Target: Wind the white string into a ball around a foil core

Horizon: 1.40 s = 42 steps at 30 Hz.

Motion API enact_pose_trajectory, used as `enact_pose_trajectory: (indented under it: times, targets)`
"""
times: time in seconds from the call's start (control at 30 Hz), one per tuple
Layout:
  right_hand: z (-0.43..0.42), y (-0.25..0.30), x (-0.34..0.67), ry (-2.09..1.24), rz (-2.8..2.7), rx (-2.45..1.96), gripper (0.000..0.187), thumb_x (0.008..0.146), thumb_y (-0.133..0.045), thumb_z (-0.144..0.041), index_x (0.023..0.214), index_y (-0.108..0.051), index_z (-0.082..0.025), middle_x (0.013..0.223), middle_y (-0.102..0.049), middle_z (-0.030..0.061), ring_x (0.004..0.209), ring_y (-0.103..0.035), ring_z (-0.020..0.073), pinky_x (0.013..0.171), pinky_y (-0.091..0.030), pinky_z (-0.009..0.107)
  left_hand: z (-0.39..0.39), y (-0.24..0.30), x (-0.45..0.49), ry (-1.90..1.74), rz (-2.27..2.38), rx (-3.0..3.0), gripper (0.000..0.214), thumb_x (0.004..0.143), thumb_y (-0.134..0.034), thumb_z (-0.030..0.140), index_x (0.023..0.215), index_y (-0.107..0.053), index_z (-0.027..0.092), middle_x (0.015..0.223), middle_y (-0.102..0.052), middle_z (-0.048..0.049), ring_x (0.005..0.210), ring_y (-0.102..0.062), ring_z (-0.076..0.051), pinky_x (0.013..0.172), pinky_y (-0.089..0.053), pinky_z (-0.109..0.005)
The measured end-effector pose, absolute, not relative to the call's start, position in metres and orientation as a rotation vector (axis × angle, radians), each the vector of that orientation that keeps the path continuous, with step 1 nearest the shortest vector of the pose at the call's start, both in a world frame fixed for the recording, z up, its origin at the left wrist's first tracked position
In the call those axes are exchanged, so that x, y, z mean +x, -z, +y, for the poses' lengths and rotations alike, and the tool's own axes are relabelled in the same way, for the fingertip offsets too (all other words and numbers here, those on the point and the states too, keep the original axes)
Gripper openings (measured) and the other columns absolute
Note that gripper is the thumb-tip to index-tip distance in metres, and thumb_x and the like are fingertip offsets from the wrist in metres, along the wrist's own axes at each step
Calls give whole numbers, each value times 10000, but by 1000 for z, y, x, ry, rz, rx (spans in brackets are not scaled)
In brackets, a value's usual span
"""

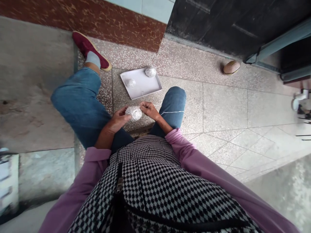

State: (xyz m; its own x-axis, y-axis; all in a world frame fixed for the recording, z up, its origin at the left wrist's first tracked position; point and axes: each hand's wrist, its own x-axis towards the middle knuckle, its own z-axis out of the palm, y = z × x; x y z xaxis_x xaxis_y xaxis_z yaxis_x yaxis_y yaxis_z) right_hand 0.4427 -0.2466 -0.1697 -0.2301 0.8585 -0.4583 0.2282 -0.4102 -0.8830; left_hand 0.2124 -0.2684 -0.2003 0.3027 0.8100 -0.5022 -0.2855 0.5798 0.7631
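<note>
Between my knees, a ball of white yarn (133, 113) is held up above the floor. My left hand (119, 119) grips its left side, fingers behind and thumb in front. At the ball's right edge, the closed fingers of my right hand (148, 109) pinch the yarn; the exact grip is too small to make out. A loose strand of white yarn (172, 112) runs across my right knee, near my right wrist. Beyond my hands, a shallow white box lid (143, 89) lies on the floor with two more white yarn balls in it, one left (131, 83) and one at the far right corner (150, 72).
My left foot in a red shoe (88, 48) rests left of the lid. A brown marbled wall base (97, 27) borders the tiled floor (223, 103) at the back. A roundish tan object (231, 67) lies at the right, near a dark panel (209, 26).
</note>
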Motion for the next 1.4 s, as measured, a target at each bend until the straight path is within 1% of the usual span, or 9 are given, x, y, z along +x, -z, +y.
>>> enact_pose_trajectory:
  times: [0.13, 0.23, 0.43, 0.6, 0.7, 1.07, 1.17, 1.33, 1.4]
  targets:
    - [-264, 179, 432, -1696, -1289, -1597, 652, 1356, -742, -558, 819, -500, -278, 702, -465, -53, 736, -436, 172, 710, -370, 293, -269, 202, 215, -876, 974, 537, 606, 610, -1166, 503, 1086, -893, 245, 1059, -897, -154, 1331, -886, -502, 1136, -765, -616]
    - [-268, 177, 427, -1697, -1338, -1590, 599, 1351, -742, -379, 795, -566, -242, 715, -519, -31, 803, -494, 182, 775, -401, 294, -267, 202, 217, -949, 980, 496, 590, 641, -1169, 502, 1085, -886, 235, 1054, -902, -154, 1339, -884, -492, 1171, -758, -626]
    - [-288, 158, 416, -1760, -1548, -1517, 471, 1235, -712, -46, 795, -667, -208, 797, -622, 8, 861, -592, 206, 902, -450, 337, -260, 210, 215, -1058, 1078, 470, 573, 594, -1159, 378, 1038, -830, 225, 1078, -906, -90, 1211, -886, -346, 1057, -731, -415]
    - [-288, 137, 428, -1725, -1680, -1390, 436, 1297, -792, -277, 873, -717, -211, 895, -705, 49, 903, -633, 241, 928, -496, 363, -258, 215, 216, -960, 1270, 592, 744, 417, -1223, 309, 1070, -877, 225, 1046, -904, -37, 982, -816, -258, 881, -650, -322]
    - [-263, 124, 446, -1616, -1687, -1422, 475, 1327, -812, -421, 906, -718, -221, 880, -680, 36, 915, -613, 238, 938, -497, 358, -260, 214, 217, -890, 1227, 631, 733, 441, -1252, 376, 1074, -914, 230, 1038, -905, -47, 986, -821, -283, 877, -649, -336]
    - [-237, 122, 441, -1736, -1335, -1523, 539, 1336, -832, -204, 832, -642, -212, 746, -497, -50, 820, -433, 160, 807, -379, 324, -267, 204, 207, -729, 944, 559, 583, 560, -1188, 476, 1034, -953, 229, 951, -878, -96, 1005, -889, -373, 909, -737, -434]
    - [-238, 132, 443, -1845, -1211, -1513, 535, 1348, -778, -170, 841, -614, -223, 698, -446, -65, 786, -403, 157, 758, -338, 324, -268, 201, 203, -702, 913, 575, 560, 578, -1151, 471, 1011, -908, 212, 997, -876, -125, 1103, -892, -427, 981, -750, -497]
    - [-240, 149, 447, -1867, -1147, -1580, 683, 1300, -921, -509, 812, -504, -275, 652, -347, -104, 649, -286, 139, 645, -257, 311, -270, 190, 202, -786, 857, 577, 670, 613, -1134, 519, 1171, -908, 225, 1188, -900, -177, 1353, -860, -531, 1104, -745, -584]
    - [-246, 154, 443, -1831, -1166, -1617, 651, 1322, -881, -467, 799, -552, -261, 653, -383, -91, 656, -313, 138, 662, -288, 318, -269, 186, 204, -856, 871, 561, 731, 604, -1151, 542, 1233, -925, 244, 1241, -914, -172, 1359, -860, -519, 1124, -747, -582]
